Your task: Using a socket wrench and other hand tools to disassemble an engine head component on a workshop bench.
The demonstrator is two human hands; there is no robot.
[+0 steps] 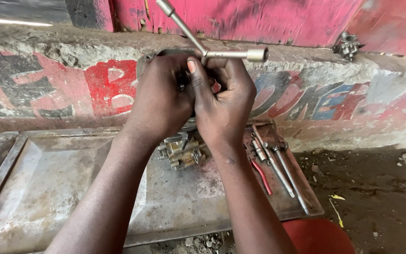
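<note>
Two hands, left (158, 101) and right (224, 101), are gripping one cross wrench (212, 52); one metal engine part (182, 150), one metal tray (48, 188), about four loose tools (278, 171) are lying below.

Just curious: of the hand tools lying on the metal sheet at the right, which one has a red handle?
The pliers, nearest the person's right forearm: their grips are red. The other tools beside them are bare grey metal.

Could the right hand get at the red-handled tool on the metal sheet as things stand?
Probably yes: the red-handled tool lies uncovered just beside the right forearm, but the right hand is wrapped on the cross wrench and must let go first.
</note>
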